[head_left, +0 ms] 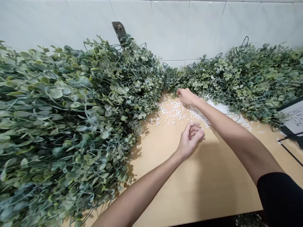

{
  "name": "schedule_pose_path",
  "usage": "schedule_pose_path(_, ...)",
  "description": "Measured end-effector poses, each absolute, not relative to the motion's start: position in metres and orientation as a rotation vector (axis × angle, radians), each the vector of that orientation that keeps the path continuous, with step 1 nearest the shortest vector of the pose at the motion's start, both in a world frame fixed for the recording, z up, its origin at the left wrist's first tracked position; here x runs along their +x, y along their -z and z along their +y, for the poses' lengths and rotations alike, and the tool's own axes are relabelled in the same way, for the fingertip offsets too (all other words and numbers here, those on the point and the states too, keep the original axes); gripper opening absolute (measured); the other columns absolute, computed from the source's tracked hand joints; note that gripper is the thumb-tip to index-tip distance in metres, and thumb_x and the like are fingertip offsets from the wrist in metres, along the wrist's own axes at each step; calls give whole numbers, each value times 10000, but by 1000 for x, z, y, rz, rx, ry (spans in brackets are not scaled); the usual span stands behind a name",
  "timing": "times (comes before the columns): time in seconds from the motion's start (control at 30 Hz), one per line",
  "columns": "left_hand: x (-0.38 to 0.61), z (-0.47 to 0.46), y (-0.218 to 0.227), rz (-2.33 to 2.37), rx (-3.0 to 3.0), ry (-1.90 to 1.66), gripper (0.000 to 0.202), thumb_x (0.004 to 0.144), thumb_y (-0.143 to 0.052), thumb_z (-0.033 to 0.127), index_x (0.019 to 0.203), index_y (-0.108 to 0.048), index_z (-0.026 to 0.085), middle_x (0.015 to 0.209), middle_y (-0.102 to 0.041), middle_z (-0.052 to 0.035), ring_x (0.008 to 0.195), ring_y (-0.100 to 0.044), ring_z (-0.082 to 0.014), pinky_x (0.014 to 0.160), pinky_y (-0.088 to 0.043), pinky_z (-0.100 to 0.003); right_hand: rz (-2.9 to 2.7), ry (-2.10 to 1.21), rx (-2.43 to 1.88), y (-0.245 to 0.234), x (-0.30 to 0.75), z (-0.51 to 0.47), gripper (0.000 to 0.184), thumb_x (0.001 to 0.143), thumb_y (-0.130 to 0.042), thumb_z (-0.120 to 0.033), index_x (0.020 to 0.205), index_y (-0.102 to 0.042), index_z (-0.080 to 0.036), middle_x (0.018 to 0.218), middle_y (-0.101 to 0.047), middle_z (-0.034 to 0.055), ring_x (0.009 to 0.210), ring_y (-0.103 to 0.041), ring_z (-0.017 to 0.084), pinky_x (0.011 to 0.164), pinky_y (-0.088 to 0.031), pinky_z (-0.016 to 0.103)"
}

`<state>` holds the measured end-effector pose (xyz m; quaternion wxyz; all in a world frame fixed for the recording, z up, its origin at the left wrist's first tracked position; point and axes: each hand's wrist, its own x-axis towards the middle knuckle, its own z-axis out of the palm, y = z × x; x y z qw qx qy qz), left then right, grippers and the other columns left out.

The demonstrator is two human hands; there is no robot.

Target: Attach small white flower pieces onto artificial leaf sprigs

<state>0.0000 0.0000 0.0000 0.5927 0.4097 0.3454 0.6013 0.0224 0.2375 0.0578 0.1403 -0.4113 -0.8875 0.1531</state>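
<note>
My left hand point(191, 138) is above the wooden table point(170, 183), its fingers curled in and the thumb bent over toward them; whatever may be inside is hidden. Farther forward, my right hand point(187, 96) reaches to the far side of the white pieces with its fingers closed and pointing down by the leaves. Its fingertips are partly hidden, so I cannot tell what they hold. Small white round pieces point(174, 112) lie scattered below and left of the right hand. A denser heap of them point(219, 107) spreads to the right, partly behind my right forearm.
Artificial green leaf sprigs point(78, 119) are piled high along the left side. More leafy sprigs point(258, 78) line the back right against the tiled wall point(170, 28). A dark metal strip point(119, 30) pokes up behind the left pile. At the right edge stands a dark-framed object with a printed panel point(294, 118).
</note>
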Motion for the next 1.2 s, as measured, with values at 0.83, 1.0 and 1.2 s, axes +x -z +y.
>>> schedule_pose_path(0.83,1,3,5,978,1113,-1410,328,896,-754,467,877,-741,140,827,-762,-87,735,-726,-194,793,-589,-367,-2339,-847,-772,-55,112,128,241,814,-704,-83,1038,-746,-162,1042,-785,64,833,-719,171,754,-542,274)
schedule_pose_path(1.0,3,-2,10,1119,1426,-1357,270,929,-719,438,986,-792,184,1012,-802,-99,982,-737,-250,973,-562,-409,-2721,-322,-842,-54,80,127,442,876,-548,20,1221,-715,-199,1107,-778,120,920,-714,233,781,-473,299)
schedule_pose_path(1.2,3,-1,11,1130,1307,-1417,278,907,-753,430,1023,-790,181,1096,-799,-122,1069,-736,-263,1036,-541,-424,-2616,-24,-878,-63,80,132,348,962,-487,-40,1193,-712,-170,1085,-773,136,1003,-682,286,800,-448,341)
